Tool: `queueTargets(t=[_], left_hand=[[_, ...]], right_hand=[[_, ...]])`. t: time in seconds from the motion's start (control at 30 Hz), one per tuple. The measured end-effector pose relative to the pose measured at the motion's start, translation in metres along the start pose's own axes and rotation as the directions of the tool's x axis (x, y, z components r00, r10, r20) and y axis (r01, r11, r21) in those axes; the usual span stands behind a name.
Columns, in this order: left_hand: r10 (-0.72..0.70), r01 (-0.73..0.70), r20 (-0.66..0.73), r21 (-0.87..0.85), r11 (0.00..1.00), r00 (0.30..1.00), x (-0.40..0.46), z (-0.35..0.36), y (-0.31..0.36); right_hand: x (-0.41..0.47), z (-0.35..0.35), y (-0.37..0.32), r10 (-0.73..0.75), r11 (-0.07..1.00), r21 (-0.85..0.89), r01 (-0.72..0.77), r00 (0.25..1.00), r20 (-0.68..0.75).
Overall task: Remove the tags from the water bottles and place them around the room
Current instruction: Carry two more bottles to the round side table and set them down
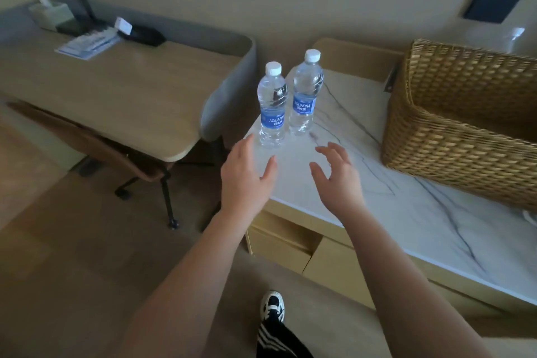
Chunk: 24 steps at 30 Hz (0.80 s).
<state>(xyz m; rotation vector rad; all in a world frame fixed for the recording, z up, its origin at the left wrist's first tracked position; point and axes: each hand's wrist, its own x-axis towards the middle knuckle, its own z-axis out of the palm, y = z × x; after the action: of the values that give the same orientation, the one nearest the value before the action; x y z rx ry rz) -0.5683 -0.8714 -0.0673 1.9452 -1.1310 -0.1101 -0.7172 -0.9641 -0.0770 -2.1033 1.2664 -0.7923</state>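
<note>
Two clear water bottles stand upright near the corner of the white marbled counter (377, 171): the left bottle (272, 106) and, just beside it, the right bottle (306, 94), each white-capped with a blue label. Below them, the left hand (245, 174) and right hand (338, 176) are spread open, empty. A wicker basket (453, 136) sits farther right.

Two bottles (286, 99) upright on marble counter (377, 183) — empty hands (244, 177) near.

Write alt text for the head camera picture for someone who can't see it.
Two empty open hands, left hand and right hand, reach toward two upright, capped water bottles standing side by side at the corner of a white marble counter. A wicker basket sits to the right, a wooden desk to the left.
</note>
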Motion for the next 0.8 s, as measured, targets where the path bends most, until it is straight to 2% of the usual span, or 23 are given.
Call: queueTargets(t=[0.07,0.17,0.27,0.5,0.67,0.8], left_hand=[[-0.009,0.007,-0.024,-0.074,0.997,1.0,0.03,0.009,-0.001],[0.044,-0.049,-0.071,-0.066,0.997,0.997,0.075,0.023,-0.004],[0.032,-0.042,-0.082,-0.114,0.993,0.996,0.114,0.036,-0.002],[-0.006,0.0,-0.023,-0.264,0.964,1.0,0.169,0.065,-0.002],[-0.026,0.026,0.006,-0.296,0.955,1.0,0.182,0.07,-0.009],[-0.003,-0.005,-0.025,-0.309,0.951,1.0,0.181,0.071,-0.013]], right_hand=[[0.03,0.001,0.001,0.006,0.999,0.038,-0.004,0.998,-0.055],[0.075,0.005,0.001,0.013,0.993,0.115,0.002,0.991,-0.133],[0.118,0.01,-0.001,0.038,0.985,0.174,-0.01,0.986,-0.161],[0.186,0.021,-0.004,0.083,0.94,0.338,-0.044,0.991,-0.101],[0.209,0.031,-0.007,0.053,0.902,0.431,-0.016,0.996,-0.074],[0.22,0.039,-0.011,0.024,0.925,0.38,0.015,0.995,-0.097]])
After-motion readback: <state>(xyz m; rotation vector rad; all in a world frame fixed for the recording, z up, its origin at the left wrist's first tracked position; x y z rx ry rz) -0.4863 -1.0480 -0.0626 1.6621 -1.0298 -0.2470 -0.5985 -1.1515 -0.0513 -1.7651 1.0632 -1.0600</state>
